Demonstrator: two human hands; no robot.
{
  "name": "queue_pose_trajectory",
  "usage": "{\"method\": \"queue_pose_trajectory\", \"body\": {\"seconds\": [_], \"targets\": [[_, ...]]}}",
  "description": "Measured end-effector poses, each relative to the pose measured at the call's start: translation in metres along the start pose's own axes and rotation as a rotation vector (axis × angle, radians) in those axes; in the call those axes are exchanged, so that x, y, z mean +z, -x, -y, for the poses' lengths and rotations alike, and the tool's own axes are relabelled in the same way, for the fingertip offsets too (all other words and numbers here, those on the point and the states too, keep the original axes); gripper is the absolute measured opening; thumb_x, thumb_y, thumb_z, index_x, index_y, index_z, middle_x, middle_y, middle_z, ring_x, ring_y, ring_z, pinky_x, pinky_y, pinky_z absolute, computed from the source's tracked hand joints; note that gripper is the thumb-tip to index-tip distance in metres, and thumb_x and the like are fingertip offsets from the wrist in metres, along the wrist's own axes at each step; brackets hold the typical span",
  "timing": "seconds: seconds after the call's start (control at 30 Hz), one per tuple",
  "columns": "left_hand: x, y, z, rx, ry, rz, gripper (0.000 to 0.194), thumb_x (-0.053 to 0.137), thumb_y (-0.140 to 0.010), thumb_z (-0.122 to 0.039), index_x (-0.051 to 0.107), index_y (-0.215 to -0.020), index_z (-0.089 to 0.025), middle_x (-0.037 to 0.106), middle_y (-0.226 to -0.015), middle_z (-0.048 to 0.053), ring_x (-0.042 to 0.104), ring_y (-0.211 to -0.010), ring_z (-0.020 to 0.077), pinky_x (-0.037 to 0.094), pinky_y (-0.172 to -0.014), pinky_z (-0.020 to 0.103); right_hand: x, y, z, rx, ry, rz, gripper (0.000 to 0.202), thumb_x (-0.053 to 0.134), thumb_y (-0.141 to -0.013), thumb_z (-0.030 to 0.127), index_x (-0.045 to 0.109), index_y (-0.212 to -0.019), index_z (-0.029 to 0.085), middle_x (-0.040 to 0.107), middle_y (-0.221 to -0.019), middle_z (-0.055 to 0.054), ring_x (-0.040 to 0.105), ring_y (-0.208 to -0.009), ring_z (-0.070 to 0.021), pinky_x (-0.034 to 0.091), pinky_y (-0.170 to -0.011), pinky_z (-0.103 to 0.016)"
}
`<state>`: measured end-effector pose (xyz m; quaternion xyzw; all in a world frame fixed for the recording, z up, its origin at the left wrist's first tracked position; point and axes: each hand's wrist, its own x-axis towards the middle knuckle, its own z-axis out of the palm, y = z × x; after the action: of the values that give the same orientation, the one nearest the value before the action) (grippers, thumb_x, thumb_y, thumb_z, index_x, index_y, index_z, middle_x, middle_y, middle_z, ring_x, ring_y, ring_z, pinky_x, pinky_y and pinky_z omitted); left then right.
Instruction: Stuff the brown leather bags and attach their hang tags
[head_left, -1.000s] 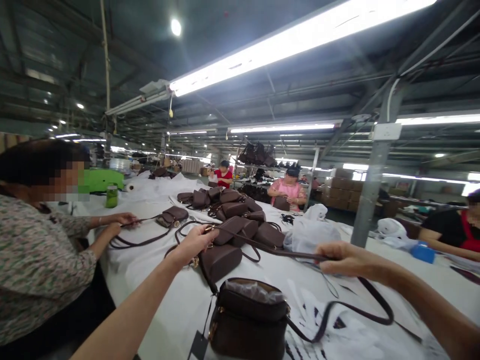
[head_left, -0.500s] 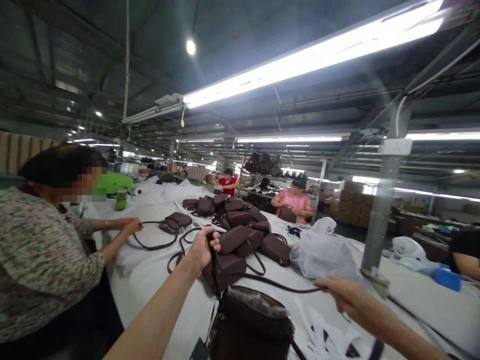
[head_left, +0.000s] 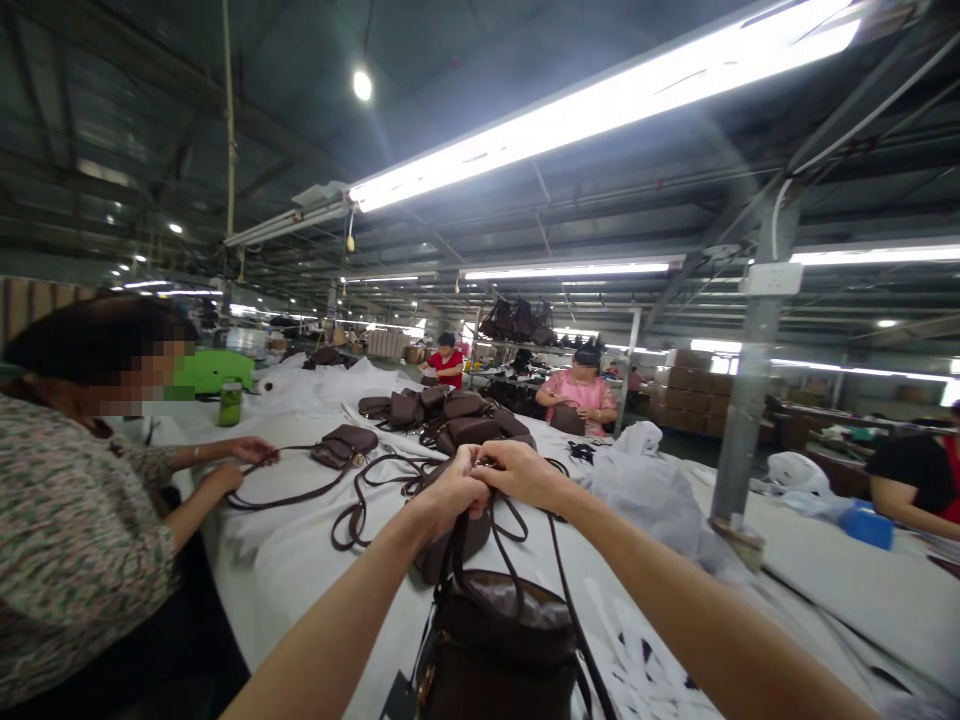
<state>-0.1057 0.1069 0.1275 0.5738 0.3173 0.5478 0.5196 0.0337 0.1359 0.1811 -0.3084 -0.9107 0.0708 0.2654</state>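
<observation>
A dark brown handbag (head_left: 499, 650) stands close to me, its top open with clear plastic wrap (head_left: 517, 603) inside. Its long strap (head_left: 566, 575) runs up to both hands. My left hand (head_left: 452, 490) is closed round the strap above the bag. Against it, my right hand (head_left: 517, 470) is also closed, pinching the strap; the fingertips of both hands meet and partly hide what lies between them. Just behind my hands lies a heap of similar brown bags (head_left: 461, 405).
At the left a co-worker in a floral shirt (head_left: 75, 520) holds the strap of another brown bag (head_left: 343, 445). Filmy white plastic (head_left: 667, 510) lies right of the heap, near a metal post (head_left: 742, 420). A green bottle (head_left: 231, 403) stands at the back left of the white table (head_left: 300, 560).
My right hand has come in from the far right, bringing its length of strap to my left hand. The two hands now meet above the bag. The view has shifted slightly.
</observation>
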Motion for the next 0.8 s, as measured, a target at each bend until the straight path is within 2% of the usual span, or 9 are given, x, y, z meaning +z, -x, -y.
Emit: {"method": "queue_pose_trajectory", "body": {"seconds": [0.13, 0.2, 0.3, 0.37, 0.4, 0.47, 0.53, 0.63, 0.8], "targets": [[-0.013, 0.012, 0.018, 0.005, 0.022, 0.065, 0.021, 0.067, -0.062, -0.016, 0.055, -0.078, -0.016, 0.051, -0.064, -0.003, 0.047, -0.054, 0.0085, 0.035, -0.052, 0.021, 0.001, -0.001, -0.001, 0.029, -0.043, -0.034, 0.014, 0.059, -0.081, 0.028, 0.066, -0.079, 0.015, 0.061, -0.068, 0.001, 0.051, -0.063, -0.0120, 0.035, -0.057, -0.022], [-0.021, 0.020, 0.034, -0.049, 0.060, 0.024, 0.027, 0.073, -0.066, -0.033, 0.052, -0.072, -0.016, 0.048, -0.060, -0.004, 0.044, -0.051, 0.0073, 0.034, -0.050, 0.021, -0.002, 0.004, -0.007, 0.057, -0.114, 0.003, 0.022, 0.059, -0.083, 0.033, 0.067, -0.092, 0.015, 0.059, -0.066, 0.003, 0.049, -0.060, -0.0112, 0.034, -0.054, -0.021], [-0.030, 0.024, 0.052, -0.084, 0.126, -0.067, 0.041, 0.070, -0.070, -0.050, 0.044, -0.070, -0.019, 0.038, -0.054, -0.009, 0.030, -0.042, 0.0036, 0.027, -0.043, 0.019, -0.010, 0.013, -0.020, 0.085, -0.177, 0.237, 0.039, 0.060, -0.082, 0.041, 0.064, -0.111, 0.015, 0.057, -0.065, 0.004, 0.046, -0.057, -0.0107, 0.033, -0.051, -0.021], [-0.032, 0.021, 0.057, -0.094, 0.138, -0.090, 0.043, 0.069, -0.070, -0.052, 0.042, -0.070, -0.020, 0.040, -0.054, -0.010, 0.026, -0.039, 0.0024, 0.023, -0.040, 0.018, -0.016, 0.018, -0.025, 0.057, -0.110, 0.373, 0.027, 0.061, -0.081, 0.035, 0.070, -0.096, 0.015, 0.058, -0.064, 0.004, 0.047, -0.058, -0.0107, 0.034, -0.053, -0.021], [-0.032, 0.019, 0.058, -0.098, 0.140, -0.095, 0.042, 0.069, -0.071, -0.053, 0.043, -0.071, -0.019, 0.044, -0.055, -0.009, 0.027, -0.038, 0.0023, 0.022, -0.039, 0.018, -0.019, 0.019, -0.026, 0.031, -0.057, 0.392, 0.020, 0.059, -0.081, 0.030, 0.072, -0.086, 0.016, 0.059, -0.063, 0.003, 0.048, -0.058, -0.0109, 0.035, -0.055, -0.021], [-0.028, 0.015, 0.058, -0.114, 0.148, -0.079, 0.040, 0.068, -0.072, -0.052, 0.046, -0.075, -0.018, 0.055, -0.060, -0.004, 0.031, -0.037, 0.0028, 0.023, -0.038, 0.019, -0.023, 0.020, -0.024, -0.029, 0.035, 0.348, 0.020, 0.055, -0.083, 0.024, 0.072, -0.076, 0.016, 0.061, -0.065, 0.002, 0.051, -0.061, -0.0120, 0.037, -0.058, -0.022], [-0.022, 0.013, 0.056, -0.166, 0.181, -0.016, 0.037, 0.068, -0.073, -0.048, 0.046, -0.077, -0.018, 0.063, -0.067, 0.001, 0.033, -0.036, 0.0034, 0.023, -0.038, 0.019, -0.026, 0.018, -0.020, -0.084, 0.145, 0.269, 0.021, 0.054, -0.085, 0.023, 0.074, -0.083, 0.019, 0.067, -0.074, 0.000, 0.057, -0.069, -0.0144, 0.040, -0.065, -0.023], [-0.014, 0.015, 0.054, -0.257, 0.239, 0.062, 0.035, 0.068, -0.074, -0.044, 0.044, -0.076, -0.020, 0.065, -0.066, 0.002, 0.031, -0.035, 0.0031, 0.020, -0.037, 0.019, -0.031, 0.016, -0.015, -0.110, 0.413, 0.200, 0.024, 0.054, -0.086, 0.022, 0.074, -0.096, 0.027, 0.070, -0.088, -0.002, 0.061, -0.081, -0.0181, 0.040, -0.070, -0.025], [-0.015, 0.021, 0.053, -0.247, 0.237, 0.106, 0.040, 0.062, -0.079, -0.055, 0.047, -0.080, -0.018, 0.068, -0.071, 0.007, 0.031, -0.035, 0.0033, 0.023, -0.037, 0.020, -0.036, 0.016, -0.015, -0.068, 0.674, 0.152, 0.024, 0.051, -0.090, 0.025, 0.073, -0.099, 0.030, 0.069, -0.090, -0.004, 0.064, -0.080, -0.0196, 0.037, -0.062, -0.025]]}}
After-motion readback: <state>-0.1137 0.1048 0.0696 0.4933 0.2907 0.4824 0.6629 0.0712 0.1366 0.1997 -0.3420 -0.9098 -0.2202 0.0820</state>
